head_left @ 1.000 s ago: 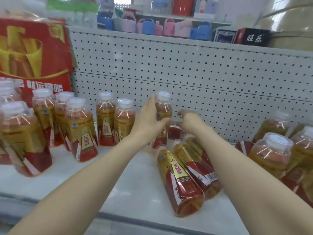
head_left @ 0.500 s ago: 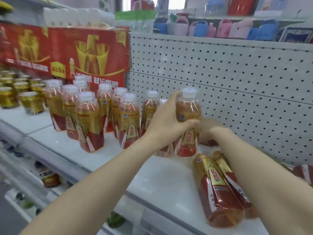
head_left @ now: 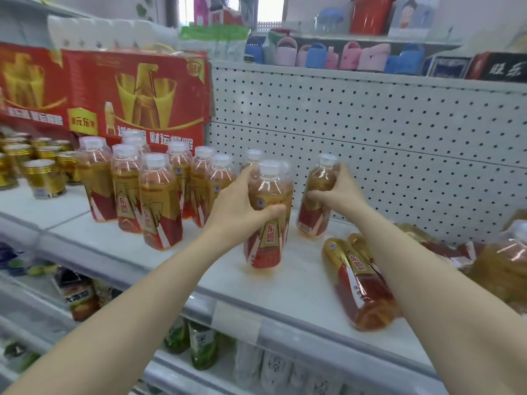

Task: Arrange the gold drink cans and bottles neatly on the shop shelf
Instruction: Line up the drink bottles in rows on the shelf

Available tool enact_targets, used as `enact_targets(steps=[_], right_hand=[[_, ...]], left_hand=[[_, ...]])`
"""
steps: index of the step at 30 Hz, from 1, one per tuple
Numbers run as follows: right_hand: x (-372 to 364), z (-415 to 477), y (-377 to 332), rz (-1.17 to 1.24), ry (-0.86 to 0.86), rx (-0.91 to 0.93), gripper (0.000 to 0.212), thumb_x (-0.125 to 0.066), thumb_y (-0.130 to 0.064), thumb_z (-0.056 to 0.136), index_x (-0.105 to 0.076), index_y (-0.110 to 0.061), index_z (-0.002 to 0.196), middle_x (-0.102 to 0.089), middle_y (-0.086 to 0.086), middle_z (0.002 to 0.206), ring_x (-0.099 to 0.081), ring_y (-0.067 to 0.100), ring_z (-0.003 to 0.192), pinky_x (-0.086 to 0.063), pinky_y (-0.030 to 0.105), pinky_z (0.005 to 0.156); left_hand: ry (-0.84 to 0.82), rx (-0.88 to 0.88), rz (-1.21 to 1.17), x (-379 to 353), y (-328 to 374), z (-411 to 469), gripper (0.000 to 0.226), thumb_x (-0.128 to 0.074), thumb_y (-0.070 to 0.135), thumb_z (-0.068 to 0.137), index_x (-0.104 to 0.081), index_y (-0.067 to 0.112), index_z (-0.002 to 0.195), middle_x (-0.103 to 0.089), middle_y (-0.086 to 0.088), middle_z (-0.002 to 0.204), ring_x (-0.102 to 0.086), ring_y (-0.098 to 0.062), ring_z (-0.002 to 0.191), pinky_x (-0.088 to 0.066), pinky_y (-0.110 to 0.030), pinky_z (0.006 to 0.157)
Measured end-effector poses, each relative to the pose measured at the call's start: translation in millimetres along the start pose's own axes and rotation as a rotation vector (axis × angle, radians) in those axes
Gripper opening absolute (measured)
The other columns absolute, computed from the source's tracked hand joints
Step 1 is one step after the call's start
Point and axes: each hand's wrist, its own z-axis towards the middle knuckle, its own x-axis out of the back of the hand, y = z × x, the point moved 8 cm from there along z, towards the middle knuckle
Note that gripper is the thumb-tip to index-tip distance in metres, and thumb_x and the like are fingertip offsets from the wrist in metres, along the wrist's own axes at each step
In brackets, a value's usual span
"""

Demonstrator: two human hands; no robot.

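My left hand [head_left: 242, 206] grips an upright gold-and-red drink bottle [head_left: 268, 223] standing on the white shelf [head_left: 285, 292]. Further back, near the pegboard, my right hand [head_left: 339, 192] grips a second upright bottle [head_left: 316, 206], which tilts slightly. A cluster of several upright bottles [head_left: 159, 203] stands to the left of both. Two bottles [head_left: 359, 280] lie on their sides at the right, under my right forearm. Gold cans [head_left: 42, 178] stand at the far left.
A perforated back panel [head_left: 385, 155] closes the shelf behind. Red and gold cartons [head_left: 128, 92] stand behind the bottle cluster. More bottles [head_left: 502, 260] crowd the right edge. A lower shelf holds green bottles [head_left: 202, 346]. Bare shelf lies in front of the held bottles.
The view has swung left. My left hand has brought its bottle forward and stood it on the shelf. My right hand has lifted a bottle upright by the back panel.
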Motion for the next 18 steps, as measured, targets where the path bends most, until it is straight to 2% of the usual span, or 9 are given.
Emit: enact_targets(steps=[4, 6, 8, 12, 15, 18], right_hand=[[-18.2, -15.2, -4.2, -0.061, -0.006, 0.001, 0.074, -0.082, -0.030, 0.077, -0.035, -0.017, 0.133, -0.058, -0.003, 0.112, -0.061, 0.020, 0.100, -0.054, 0.042, 0.087], [-19.9, -18.0, -7.6, -0.068, 0.003, 0.001, 0.074, -0.080, -0.031, 0.079, -0.034, -0.016, 0.135, -0.059, -0.001, 0.116, -0.061, 0.020, 0.099, -0.054, 0.040, 0.085], [-15.6, -19.6, -13.6, -0.048, 0.031, 0.004, 0.078, -0.076, -0.031, 0.082, -0.030, -0.017, 0.143, -0.057, 0.000, 0.118, -0.059, 0.020, 0.100, -0.049, 0.035, 0.079], [-4.1, -23.1, -29.6, -0.069, 0.091, 0.082, 0.079, -0.069, -0.031, 0.088, -0.022, -0.029, 0.152, -0.053, -0.005, 0.089, -0.057, 0.017, 0.087, -0.045, 0.027, 0.068], [-4.6, -25.3, -35.7, -0.152, 0.097, 0.128, 0.066, -0.067, -0.031, 0.090, -0.034, -0.028, 0.146, -0.058, -0.004, 0.090, -0.060, 0.021, 0.095, -0.050, 0.035, 0.078], [-5.0, -26.4, -37.0, -0.206, 0.137, 0.141, 0.063, -0.068, -0.034, 0.089, -0.037, -0.028, 0.143, -0.062, -0.003, 0.096, -0.061, 0.022, 0.096, -0.053, 0.043, 0.085]], left_hand=[[0.017, 0.025, 0.027, 13.8, -19.4, -6.1, 0.090, -0.079, 0.046, 0.076, -0.032, 0.024, 0.149, -0.052, 0.004, 0.140, -0.047, -0.018, 0.129, -0.040, -0.037, 0.106], [0.017, 0.043, 0.027, 17.4, -26.9, -7.0, 0.089, -0.080, 0.045, 0.075, -0.033, 0.024, 0.148, -0.054, 0.002, 0.138, -0.049, -0.020, 0.127, -0.043, -0.045, 0.105], [0.020, 0.047, 0.018, 19.1, -31.1, -7.4, 0.088, -0.080, 0.043, 0.076, -0.033, 0.023, 0.147, -0.054, 0.001, 0.137, -0.050, -0.020, 0.126, -0.043, -0.044, 0.105], [0.032, 0.039, 0.010, 19.1, -33.7, -7.7, 0.085, -0.080, 0.041, 0.077, -0.034, 0.023, 0.146, -0.055, 0.001, 0.136, -0.051, -0.019, 0.125, -0.044, -0.042, 0.103], [0.035, 0.018, 0.020, 17.0, -35.5, -5.2, 0.084, -0.081, 0.041, 0.076, -0.036, 0.023, 0.144, -0.056, 0.002, 0.135, -0.052, -0.018, 0.123, -0.044, -0.042, 0.102], [0.047, 0.023, 0.021, 15.5, -40.5, -0.9, 0.083, -0.081, 0.043, 0.075, -0.037, 0.024, 0.142, -0.058, 0.004, 0.133, -0.054, -0.017, 0.121, -0.046, -0.041, 0.100]])
